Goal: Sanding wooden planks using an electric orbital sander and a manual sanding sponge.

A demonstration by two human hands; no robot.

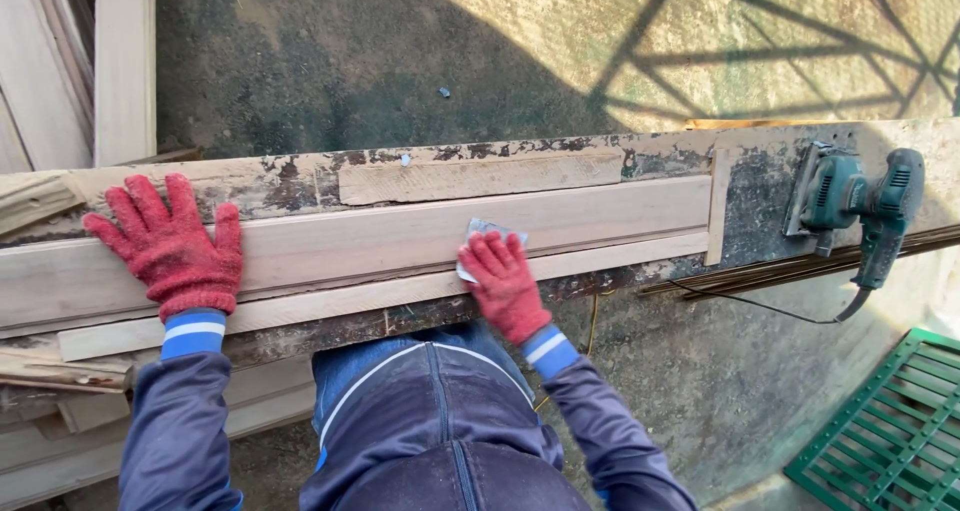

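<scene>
A long pale wooden board (400, 236) lies across a worn, paint-flaked workbench (760, 186). My left hand (172, 243), in a red knitted glove, rests flat with fingers spread on the board's left part. My right hand (505, 283), also in a red glove, presses a small grey sheet of sandpaper (480, 233) against the board's near edge, near its middle. A thinner wooden strip (330, 306) runs along under the board's front edge.
A green electric sander (860, 211) sits on the bench at the right, its black cord hanging off the front. Planks (110, 61) lean at the upper left. More boards (80, 411) lie stacked below the bench at left. A green grate (890, 431) lies on the ground at lower right.
</scene>
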